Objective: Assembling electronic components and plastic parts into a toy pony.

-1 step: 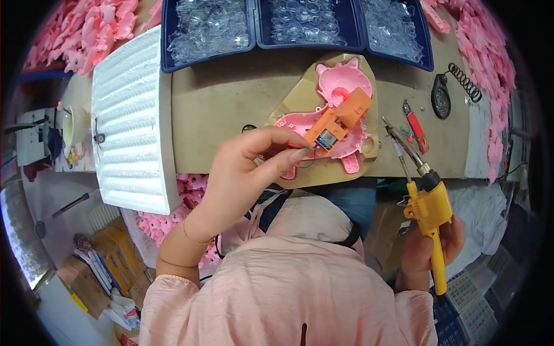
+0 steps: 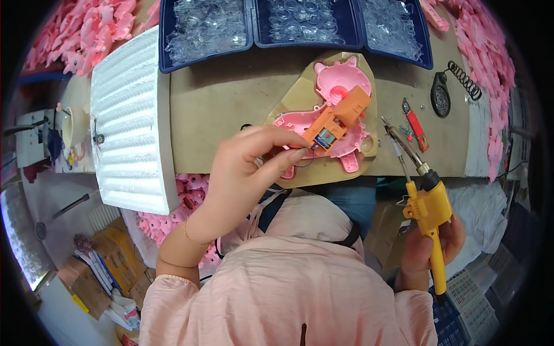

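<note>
My left hand (image 2: 245, 161) is closed in a pinch at the lower left edge of an orange plastic housing (image 2: 353, 106). A thin dark wire (image 2: 304, 165) loops from its fingertips. In the housing a small blue part (image 2: 325, 138) shows. The housing lies in a pink animal-shaped toy shell half (image 2: 344, 75), open side up, on a tan shaped holder (image 2: 363, 161). To the right, my right hand (image 2: 418, 251) is wrapped round the handle of a yellow soldering gun (image 2: 431, 206). Its metal tip points up and away, apart from the toy shell.
Dark blue bins (image 2: 252, 34) of clear plastic parts stand along the back. A white foam panel (image 2: 130, 127) lies left. A red utility knife (image 2: 416, 128) and a black coiled-cord piece (image 2: 441, 95) lie right. Pink parts (image 2: 485, 63) pile at the far right.
</note>
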Available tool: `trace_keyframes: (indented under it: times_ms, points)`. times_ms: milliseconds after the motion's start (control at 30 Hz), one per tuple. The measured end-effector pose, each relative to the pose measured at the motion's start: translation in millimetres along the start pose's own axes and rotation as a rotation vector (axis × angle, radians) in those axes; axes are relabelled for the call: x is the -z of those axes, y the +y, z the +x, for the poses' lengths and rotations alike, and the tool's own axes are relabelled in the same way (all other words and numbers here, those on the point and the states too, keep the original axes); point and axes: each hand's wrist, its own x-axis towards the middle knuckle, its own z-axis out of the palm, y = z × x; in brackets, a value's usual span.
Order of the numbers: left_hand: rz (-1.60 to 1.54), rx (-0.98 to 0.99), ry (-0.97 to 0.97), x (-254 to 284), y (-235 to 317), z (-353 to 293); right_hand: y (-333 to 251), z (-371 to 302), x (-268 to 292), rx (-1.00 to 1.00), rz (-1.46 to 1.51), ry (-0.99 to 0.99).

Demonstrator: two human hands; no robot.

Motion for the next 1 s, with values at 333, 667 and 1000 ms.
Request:
trace_keyframes:
  times_ms: [333, 667, 1000]
  points:
    - [0.595, -0.343, 0.209, -20.7, -11.1, 2.7, 5.0, -0.2, -17.7, 0.052, 0.093, 0.058]
    - [0.853, -0.387, 0.197, -21.4, -7.4, 0.2, 13.0, 1.8, -15.0, 0.149, 0.204, -0.136]
    - [0.461, -0.213, 0.147, -17.6, -10.1, 1.8, 12.3, -0.2, -16.0, 0.113, 0.194, -0.088]
